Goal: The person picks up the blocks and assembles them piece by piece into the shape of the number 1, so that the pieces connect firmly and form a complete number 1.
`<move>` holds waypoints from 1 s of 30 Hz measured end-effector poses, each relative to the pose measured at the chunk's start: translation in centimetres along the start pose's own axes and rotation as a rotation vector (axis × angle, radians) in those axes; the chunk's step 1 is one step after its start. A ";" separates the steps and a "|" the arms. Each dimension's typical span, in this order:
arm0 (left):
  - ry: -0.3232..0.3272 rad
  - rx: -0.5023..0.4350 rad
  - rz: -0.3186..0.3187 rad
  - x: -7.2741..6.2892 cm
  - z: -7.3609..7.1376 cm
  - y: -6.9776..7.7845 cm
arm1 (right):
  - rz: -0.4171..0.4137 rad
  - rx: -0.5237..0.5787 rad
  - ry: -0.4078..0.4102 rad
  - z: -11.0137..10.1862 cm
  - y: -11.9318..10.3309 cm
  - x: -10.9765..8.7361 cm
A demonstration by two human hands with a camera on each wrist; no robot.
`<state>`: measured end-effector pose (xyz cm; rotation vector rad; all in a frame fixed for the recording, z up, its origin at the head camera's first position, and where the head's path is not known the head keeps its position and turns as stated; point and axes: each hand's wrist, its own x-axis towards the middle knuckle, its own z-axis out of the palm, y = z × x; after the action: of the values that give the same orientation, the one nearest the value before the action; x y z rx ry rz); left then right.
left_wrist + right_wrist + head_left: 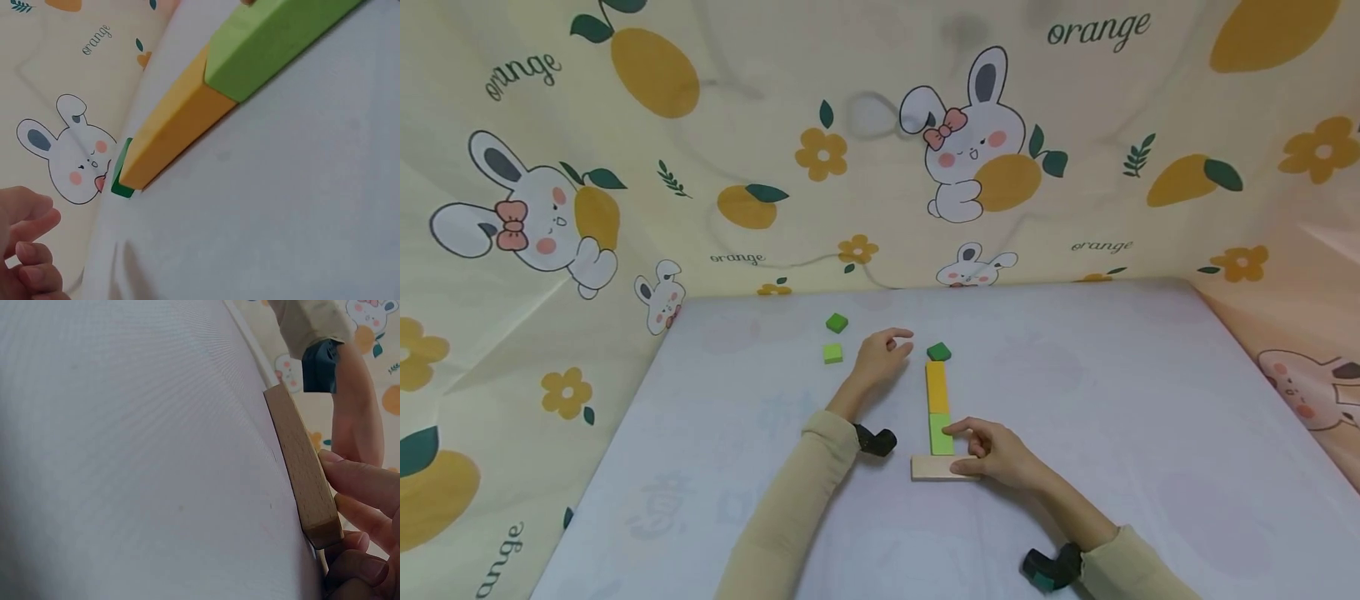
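On the table, a line of flat building blocks runs away from me in the head view. A plain wooden block (931,469) lies crosswise at the near end. Beyond it come a light green block (940,442), a yellow block (936,387) and a dark green angled block (938,352), end to end. My right hand (1003,457) holds the wooden block's right end with thumb and curled fingers, its index fingertip at the light green block. My left hand (880,357), loosely bent and holding nothing, hovers left of the dark green block.
Two loose blocks lie left of my left hand: a green block (837,322) farther back and a light green block (832,354) nearer. A printed cloth (865,67) hangs behind the white table (1112,392) and along its sides. Each wrist carries a dark camera.
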<state>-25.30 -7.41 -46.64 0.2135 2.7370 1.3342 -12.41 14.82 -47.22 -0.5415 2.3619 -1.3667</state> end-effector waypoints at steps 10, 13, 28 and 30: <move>0.097 0.000 0.063 -1.2 -1.8 -0.3 | 0.012 0.008 -0.002 0.0 0.2 0.1; 0.145 -0.018 0.054 -1.6 -2.2 -0.7 | 0.009 0.026 -0.007 0.0 0.1 0.0; 0.403 0.005 -0.132 -3.7 -3.8 -3.0 | -0.012 0.011 -0.006 0.0 0.2 0.0; 0.426 0.009 -0.166 -3.9 -4.0 -3.4 | -0.012 0.011 -0.009 0.0 0.3 0.1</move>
<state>-22.26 -13.23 -46.83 -0.3306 3.0094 1.4624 -12.49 14.93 -47.52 -0.5577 2.3469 -1.3785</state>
